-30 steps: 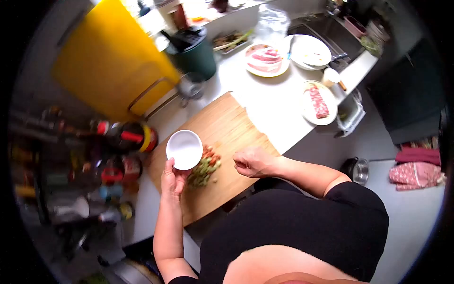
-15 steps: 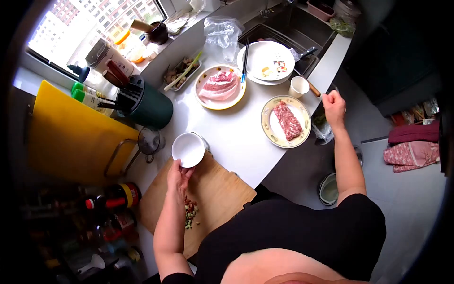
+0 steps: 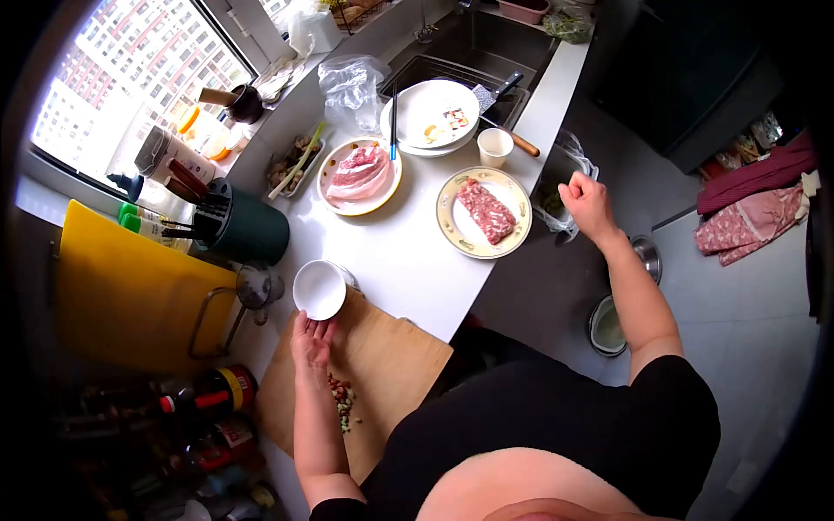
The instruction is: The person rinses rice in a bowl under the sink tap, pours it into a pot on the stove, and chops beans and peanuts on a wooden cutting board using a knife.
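My left hand (image 3: 313,341) lies palm up with its fingers apart, their tips at the near rim of a small white bowl (image 3: 319,290). The bowl stands by the far edge of a wooden cutting board (image 3: 382,360). Under my left forearm, chopped red and green pieces (image 3: 341,401) lie on the board. My right hand (image 3: 588,205) is a closed fist in the air, beyond the counter's edge near a plastic-lined bin (image 3: 565,187). Whatever the fist may hold is hidden. Nearest to it on the counter is a plate (image 3: 445,227) of minced meat (image 3: 486,211).
A plate with a slab of raw meat (image 3: 360,174) and stacked white plates (image 3: 421,108) with chopsticks (image 3: 393,122) stand farther back. A paper cup (image 3: 495,148) and a wooden-handled tool (image 3: 523,144) lie near the sink (image 3: 508,52). A yellow board (image 3: 130,295) and knife block (image 3: 252,226) stand left.
My left fingers have loosened from the bowl and straightened. My right fist has moved a little lower and left in view. The camera view has shifted, moving the counter things left.
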Tool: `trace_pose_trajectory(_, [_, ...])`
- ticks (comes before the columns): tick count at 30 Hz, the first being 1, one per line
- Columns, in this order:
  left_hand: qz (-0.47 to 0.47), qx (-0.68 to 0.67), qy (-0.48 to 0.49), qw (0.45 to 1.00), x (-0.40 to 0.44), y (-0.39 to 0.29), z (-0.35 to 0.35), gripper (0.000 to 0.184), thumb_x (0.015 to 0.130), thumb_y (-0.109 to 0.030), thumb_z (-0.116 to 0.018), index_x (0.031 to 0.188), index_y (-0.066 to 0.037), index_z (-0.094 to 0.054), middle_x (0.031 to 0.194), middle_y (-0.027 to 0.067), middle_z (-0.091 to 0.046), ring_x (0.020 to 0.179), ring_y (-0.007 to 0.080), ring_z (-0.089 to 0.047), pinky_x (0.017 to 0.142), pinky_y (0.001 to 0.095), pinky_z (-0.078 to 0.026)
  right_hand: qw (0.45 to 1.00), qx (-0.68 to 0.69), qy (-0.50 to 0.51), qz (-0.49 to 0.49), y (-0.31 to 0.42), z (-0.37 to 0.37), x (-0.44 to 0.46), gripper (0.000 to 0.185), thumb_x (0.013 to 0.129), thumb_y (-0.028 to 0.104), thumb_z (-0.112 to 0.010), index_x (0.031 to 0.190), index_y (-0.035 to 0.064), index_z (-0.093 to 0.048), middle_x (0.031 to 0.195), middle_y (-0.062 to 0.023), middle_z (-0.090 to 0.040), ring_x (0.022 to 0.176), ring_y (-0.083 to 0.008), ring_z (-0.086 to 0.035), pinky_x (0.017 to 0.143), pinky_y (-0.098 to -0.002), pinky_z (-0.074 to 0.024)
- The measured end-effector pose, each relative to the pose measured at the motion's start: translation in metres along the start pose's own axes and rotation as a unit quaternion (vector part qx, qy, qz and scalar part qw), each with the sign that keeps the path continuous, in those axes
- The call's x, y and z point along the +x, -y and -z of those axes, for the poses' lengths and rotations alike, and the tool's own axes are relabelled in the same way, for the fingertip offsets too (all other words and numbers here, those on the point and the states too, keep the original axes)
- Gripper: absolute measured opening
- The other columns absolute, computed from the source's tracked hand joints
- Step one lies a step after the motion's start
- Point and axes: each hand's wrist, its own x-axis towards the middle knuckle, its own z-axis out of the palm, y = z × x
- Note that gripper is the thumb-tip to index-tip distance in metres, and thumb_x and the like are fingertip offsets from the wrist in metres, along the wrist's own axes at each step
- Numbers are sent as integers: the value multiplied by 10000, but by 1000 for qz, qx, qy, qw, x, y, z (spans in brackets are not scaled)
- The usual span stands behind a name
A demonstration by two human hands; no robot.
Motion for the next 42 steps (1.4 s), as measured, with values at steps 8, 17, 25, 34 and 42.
trace_pose_trajectory(8, [-119, -10, -103, 987, -71, 53, -25, 329, 869, -298, -554, 1102, -72, -500, 1062, 37, -543, 942, 191, -537, 771, 354, -462, 988, -28, -7, 154, -75, -63, 157, 160, 733, 165, -605, 845, 67, -550, 891, -102, -589, 899, -290, -546, 774, -386, -446])
trace_pose_trajectory(17, [-54, -119, -176, 976, -127, 196, -175, 296, 863, -289, -554, 1062, -73, -518, 986, 45, -573, 852, 181, -557, 703, 307, -479, 855, -323, 289, 284, -148, -184, 335, 274, 773, 152, -530, 1021, 63, -607, 1096, -107, -594, 1111, -256, -478, 1022, -452, -282])
trace_pose_trajectory(25, [-50, -117, -208, 970, -151, 235, -252, 252, 883, -254, -530, 1048, -64, -535, 945, 52, -592, 824, 175, -576, 690, 308, -481, 821, -255, 220, 461, -159, -171, 369, 166, 767, 157, -510, 818, 93, -654, 897, -61, -636, 1003, -235, -502, 839, -368, -400])
trace_pose_trajectory(34, [-121, -32, -74, 989, -151, 255, -297, 276, 914, -218, -488, 1102, -17, -494, 961, 105, -592, 799, 185, -602, 664, 290, -520, 878, -197, 11, 436, -183, 43, 333, 151, 723, 157, -594, 835, 57, -575, 851, -75, -566, 910, -250, -490, 765, -353, -401])
trace_pose_trajectory(42, [-100, 89, 271, 953, -90, 250, -475, 365, 944, -248, -451, 1228, -19, -466, 1174, 121, -549, 1030, 176, -543, 807, 303, -471, 971, 97, 47, 211, -185, 28, 237, 235, 742, 178, -656, 925, 51, -583, 892, -105, -607, 929, -294, -517, 777, -409, -450])
